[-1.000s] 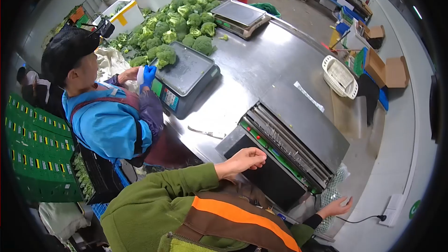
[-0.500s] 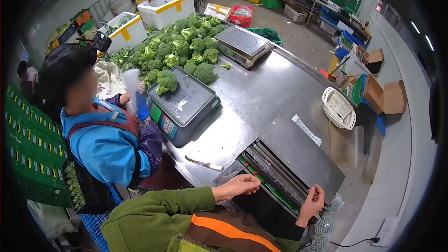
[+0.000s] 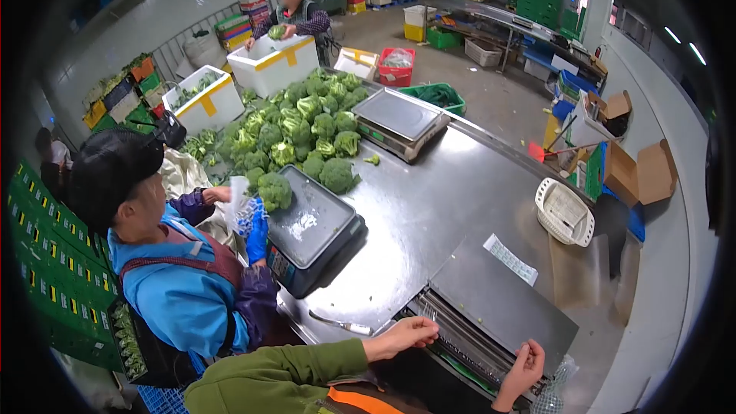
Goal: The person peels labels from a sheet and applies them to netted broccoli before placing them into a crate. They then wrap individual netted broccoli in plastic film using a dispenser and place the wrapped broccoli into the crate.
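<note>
My left hand (image 3: pixel 402 336) is closed in a pinch over the left end of a machine slot with metal rollers (image 3: pixel 479 341). Over the slot's right end, my right hand (image 3: pixel 524 372) also pinches with thumb and fingers. Whatever sits between either set of fingertips is too thin or clear to make out. A flat metal plate (image 3: pixel 502 295) adjoins the slot on its far side. Left of my left hand lies a knife (image 3: pixel 343 324) with a pale handle. Netted, clear-looking material (image 3: pixel 558 387) hangs beside my right hand.
A co-worker in a blue jacket (image 3: pixel 180 276) stands at left, by a scale (image 3: pixel 318 222). Heaped broccoli (image 3: pixel 299 126), a second scale (image 3: pixel 400 116) and a white basket (image 3: pixel 564 211) lie beyond. A label strip (image 3: pixel 510 259) rests on the metal table (image 3: pixel 414 207). Another person (image 3: pixel 295 15) stands behind white boxes.
The view has tilted up, so the table sits lower. Both my hands stay pinched over the slot, slightly farther right in view. The co-worker's gloved hand has moved lower, beside the scale.
</note>
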`<state>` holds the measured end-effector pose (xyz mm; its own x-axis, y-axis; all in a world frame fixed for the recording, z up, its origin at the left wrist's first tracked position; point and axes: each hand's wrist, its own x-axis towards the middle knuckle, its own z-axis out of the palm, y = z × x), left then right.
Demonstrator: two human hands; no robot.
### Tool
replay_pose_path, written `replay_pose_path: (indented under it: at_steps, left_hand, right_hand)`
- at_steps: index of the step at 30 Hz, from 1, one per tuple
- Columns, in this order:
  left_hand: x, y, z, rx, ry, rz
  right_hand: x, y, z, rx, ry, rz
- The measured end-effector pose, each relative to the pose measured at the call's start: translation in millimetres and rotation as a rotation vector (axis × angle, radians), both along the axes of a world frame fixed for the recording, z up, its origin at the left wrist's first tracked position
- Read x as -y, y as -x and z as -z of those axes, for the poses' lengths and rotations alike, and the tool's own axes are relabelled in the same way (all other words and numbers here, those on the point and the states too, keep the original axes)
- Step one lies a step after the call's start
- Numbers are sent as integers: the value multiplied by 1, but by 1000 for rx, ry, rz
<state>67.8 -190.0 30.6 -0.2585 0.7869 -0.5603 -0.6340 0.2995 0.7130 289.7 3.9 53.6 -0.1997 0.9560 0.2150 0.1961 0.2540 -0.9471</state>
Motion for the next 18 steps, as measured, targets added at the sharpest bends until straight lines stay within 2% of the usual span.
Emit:
replay_pose_path:
  at_steps: [2, 9, 18]
  left_hand:
    - [-1, 3, -2, -19, -13, -1]
    - [7, -9, -29, -35, -31, -7]
    - [11, -25, -38, 11, -54, 23]
  right_hand:
    - [8, 6, -16, 60, 16, -6]
    - [17, 7, -26, -9, 16, -49]
    - [18, 6, -15, -41, 62, -100]
